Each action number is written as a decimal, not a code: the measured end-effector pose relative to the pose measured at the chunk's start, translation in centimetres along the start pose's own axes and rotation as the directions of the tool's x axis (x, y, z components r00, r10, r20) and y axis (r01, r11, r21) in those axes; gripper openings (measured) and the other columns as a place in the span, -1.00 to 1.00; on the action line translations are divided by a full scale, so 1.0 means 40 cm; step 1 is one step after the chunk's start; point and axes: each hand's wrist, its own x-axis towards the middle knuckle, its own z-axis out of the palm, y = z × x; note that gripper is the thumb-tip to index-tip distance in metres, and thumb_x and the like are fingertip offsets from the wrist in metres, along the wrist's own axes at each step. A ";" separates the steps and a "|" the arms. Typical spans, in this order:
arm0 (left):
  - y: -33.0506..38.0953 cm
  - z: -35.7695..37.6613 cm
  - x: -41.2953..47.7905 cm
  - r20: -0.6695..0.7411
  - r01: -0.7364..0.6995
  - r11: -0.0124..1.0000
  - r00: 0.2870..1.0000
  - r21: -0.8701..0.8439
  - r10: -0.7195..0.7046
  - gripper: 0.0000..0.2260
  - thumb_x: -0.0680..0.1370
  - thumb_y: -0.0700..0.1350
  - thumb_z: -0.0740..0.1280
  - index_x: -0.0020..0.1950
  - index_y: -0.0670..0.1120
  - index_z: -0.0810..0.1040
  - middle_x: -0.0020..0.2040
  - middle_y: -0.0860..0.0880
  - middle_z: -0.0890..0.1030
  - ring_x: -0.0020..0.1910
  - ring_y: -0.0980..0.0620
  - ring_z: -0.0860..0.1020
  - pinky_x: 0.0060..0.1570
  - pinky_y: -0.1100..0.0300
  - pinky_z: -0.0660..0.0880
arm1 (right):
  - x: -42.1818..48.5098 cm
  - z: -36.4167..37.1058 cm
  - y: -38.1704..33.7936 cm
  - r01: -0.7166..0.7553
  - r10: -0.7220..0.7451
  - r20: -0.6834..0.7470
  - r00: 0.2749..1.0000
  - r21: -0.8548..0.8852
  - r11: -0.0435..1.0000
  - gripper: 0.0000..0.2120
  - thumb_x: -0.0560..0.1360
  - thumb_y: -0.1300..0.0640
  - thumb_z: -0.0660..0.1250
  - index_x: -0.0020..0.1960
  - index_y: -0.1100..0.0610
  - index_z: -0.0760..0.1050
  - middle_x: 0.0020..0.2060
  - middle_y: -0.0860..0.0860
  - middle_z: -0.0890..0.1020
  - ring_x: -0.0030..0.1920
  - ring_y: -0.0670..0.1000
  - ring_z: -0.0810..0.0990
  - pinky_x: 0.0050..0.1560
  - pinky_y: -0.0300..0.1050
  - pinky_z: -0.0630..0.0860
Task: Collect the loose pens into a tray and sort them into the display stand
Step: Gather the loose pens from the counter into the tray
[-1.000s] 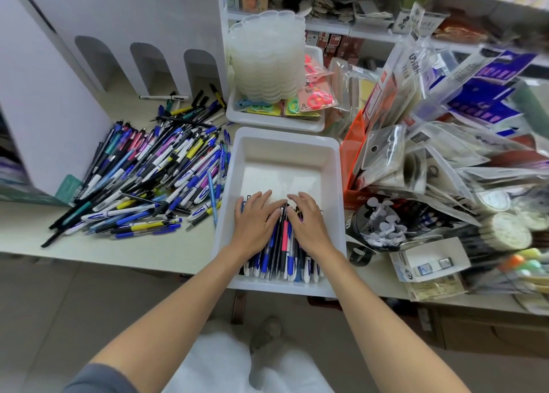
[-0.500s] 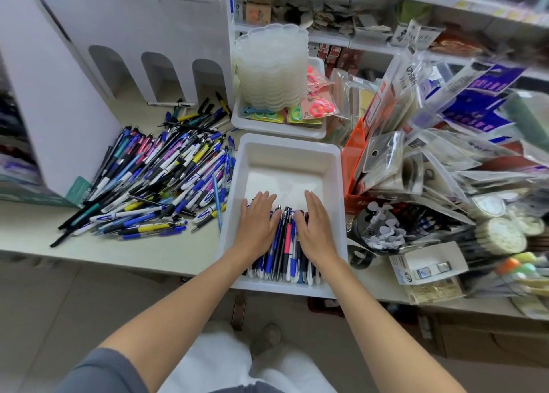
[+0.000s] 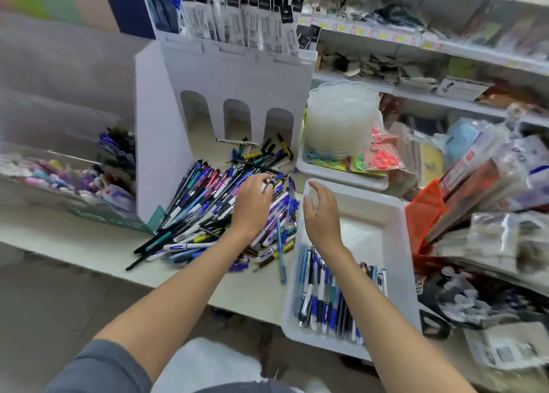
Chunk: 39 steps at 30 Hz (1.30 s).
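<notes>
We work between the white tray (image 3: 368, 214) and the loose pens (image 3: 202, 208)
Nearest us, behind our right wrist, a batch of pens (image 3: 326, 300) lies in the tray's near end. Our right hand (image 3: 322, 214) hovers over its left rim, fingers loosely spread, holding nothing. Our left hand (image 3: 252, 205) lies on the loose pens, fingers curled round a few. Beyond those fingertips stands the display stand (image 3: 237, 80).

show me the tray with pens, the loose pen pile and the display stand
tray with pens (image 3: 368, 238), head view, its bare floor
loose pen pile (image 3: 202, 205), head view, middle of the heap
display stand (image 3: 237, 77), head view, front wall above arches
</notes>
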 end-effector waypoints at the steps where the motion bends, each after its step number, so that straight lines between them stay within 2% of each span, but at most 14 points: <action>1: -0.037 -0.022 0.022 0.001 0.022 1.000 1.000 0.019 -0.022 -0.74 0.68 -0.08 0.18 0.32 -0.12 0.48 0.26 -0.08 0.53 0.27 -0.04 0.45 0.21 0.16 0.35 | 0.011 0.024 -0.015 -0.011 0.011 0.003 1.000 -0.006 1.000 -0.63 0.65 0.17 0.17 0.44 0.19 0.35 0.38 0.07 0.43 0.41 0.01 0.33 0.39 -0.29 0.13; 3: -0.112 -0.052 0.064 0.067 0.058 0.993 0.996 0.102 -0.065 -0.65 0.66 0.02 0.22 0.38 -0.12 0.44 0.34 -0.10 0.48 0.35 -0.09 0.41 0.31 0.08 0.33 | 0.028 0.065 -0.038 -0.032 0.032 0.002 0.999 -0.013 0.999 -0.61 0.65 0.17 0.17 0.46 0.19 0.32 0.38 0.06 0.42 0.41 -0.01 0.32 0.38 -0.31 0.12; 4: -0.145 -0.060 0.081 0.132 0.070 0.982 0.987 0.178 -0.094 -0.54 0.64 0.12 0.22 0.45 -0.12 0.38 0.43 -0.12 0.41 0.43 -0.12 0.34 0.39 0.03 0.28 | 0.035 0.084 -0.044 -0.036 0.036 -0.001 0.999 -0.020 0.999 -0.61 0.65 0.17 0.17 0.46 0.19 0.32 0.38 0.06 0.42 0.40 -0.01 0.32 0.38 -0.31 0.12; 7: -0.213 -0.066 0.126 0.292 0.115 0.933 0.930 0.341 -0.222 -0.20 0.55 0.38 0.14 0.61 -0.10 0.10 0.61 -0.15 0.09 0.59 -0.15 0.04 0.55 -0.10 0.03 | 0.053 0.130 -0.049 -0.065 0.064 -0.025 0.998 -0.061 0.996 -0.61 0.65 0.17 0.17 0.46 0.18 0.32 0.36 0.06 0.44 0.39 -0.01 0.34 0.37 -0.30 0.13; 11: -0.249 -0.056 0.175 0.333 0.143 0.875 0.887 0.462 -0.321 -0.03 0.47 0.51 0.05 0.63 -0.13 -0.07 0.63 -0.17 -0.06 0.61 -0.15 -0.11 0.53 -0.18 -0.16 | 0.058 0.171 -0.034 -0.131 0.126 -0.073 0.989 -0.075 0.989 -0.64 0.65 0.17 0.18 0.43 0.18 0.36 0.33 0.06 0.47 0.36 0.00 0.38 0.43 -0.12 0.26; 14: -0.258 -0.050 0.193 0.367 0.135 0.866 0.866 0.481 -0.339 0.05 0.42 0.54 0.12 0.63 -0.14 -0.11 0.63 -0.19 -0.09 0.61 -0.16 -0.14 0.53 -0.16 -0.14 | 0.054 0.189 -0.034 -0.157 0.148 -0.111 0.983 -0.083 0.984 -0.67 0.63 0.19 0.20 0.39 0.20 0.39 0.29 0.07 0.49 0.33 0.02 0.41 0.40 -0.05 0.32; 20: -0.245 -0.049 0.206 0.291 0.142 0.866 0.905 0.480 -0.310 0.04 0.37 0.42 0.38 0.61 -0.11 0.00 0.55 -0.23 0.18 0.53 -0.22 0.15 0.45 -0.20 0.16 | 0.053 0.209 -0.036 -0.165 0.148 -0.124 0.981 -0.142 0.976 -0.66 0.60 0.25 0.22 0.37 0.16 0.43 0.26 0.02 0.51 0.29 -0.06 0.40 0.32 -0.31 0.20; 23: -0.255 -0.054 0.218 0.281 0.164 0.874 0.906 0.457 -0.317 0.05 0.31 0.43 0.44 0.56 -0.11 0.09 0.46 -0.28 0.29 0.43 -0.26 0.29 0.38 -0.14 0.30 | 0.051 0.216 -0.032 -0.168 0.148 -0.126 0.981 -0.161 0.973 -0.65 0.59 0.26 0.22 0.36 0.13 0.43 0.27 0.00 0.51 0.30 -0.06 0.41 0.34 -0.28 0.22; 27: -0.272 -0.064 0.236 0.357 0.220 0.897 0.860 0.384 -0.364 0.07 0.30 0.42 0.46 0.55 -0.20 0.15 0.44 -0.25 0.37 0.41 -0.22 0.38 0.34 -0.08 0.40 | 0.053 0.230 -0.024 -0.165 0.141 -0.144 0.980 -0.172 0.971 -0.64 0.57 0.26 0.22 0.36 0.13 0.45 0.28 0.01 0.52 0.31 -0.02 0.42 0.40 -0.09 0.31; 30: -0.269 -0.080 0.241 0.409 0.200 0.907 0.842 0.370 -0.353 -0.05 0.36 0.38 0.44 0.50 -0.23 0.28 0.25 -0.19 0.57 0.17 -0.12 0.56 0.09 0.00 0.54 | 0.060 0.243 -0.033 -0.196 0.183 -0.111 0.977 -0.117 0.974 -0.64 0.58 0.28 0.19 0.37 0.15 0.43 0.31 0.02 0.48 0.35 -0.03 0.38 0.40 -0.18 0.26; 34: -0.286 -0.103 0.257 0.456 0.254 0.920 0.809 0.298 -0.371 -0.30 0.40 0.30 0.46 0.33 -0.16 0.45 0.17 -0.09 0.58 0.12 -0.07 0.57 0.13 0.00 0.55 | 0.068 0.257 -0.045 -0.203 0.195 -0.085 0.977 -0.098 0.974 -0.65 0.59 0.28 0.19 0.36 0.14 0.43 0.31 0.01 0.46 0.35 -0.06 0.34 0.36 -0.29 0.20; 37: -0.303 -0.122 0.261 0.488 0.315 0.934 0.797 0.166 -0.356 -0.36 0.46 0.15 0.49 0.41 -0.14 0.42 0.21 -0.04 0.54 0.25 -0.12 0.52 0.22 0.02 0.48 | 0.072 0.264 -0.046 -0.211 0.206 -0.074 0.976 -0.083 0.974 -0.66 0.58 0.28 0.19 0.34 0.13 0.44 0.30 0.00 0.45 0.35 -0.09 0.32 0.31 -0.37 0.15; 39: -0.310 -0.131 0.258 0.486 0.337 0.938 0.808 0.085 -0.334 -0.32 0.48 0.08 0.50 0.49 -0.15 0.34 0.35 -0.05 0.48 0.34 -0.12 0.46 0.29 0.01 0.43 | 0.073 0.267 -0.043 -0.221 0.216 -0.068 0.974 -0.082 0.972 -0.65 0.59 0.27 0.19 0.35 0.12 0.44 0.31 -0.01 0.44 0.36 -0.10 0.31 0.29 -0.45 0.10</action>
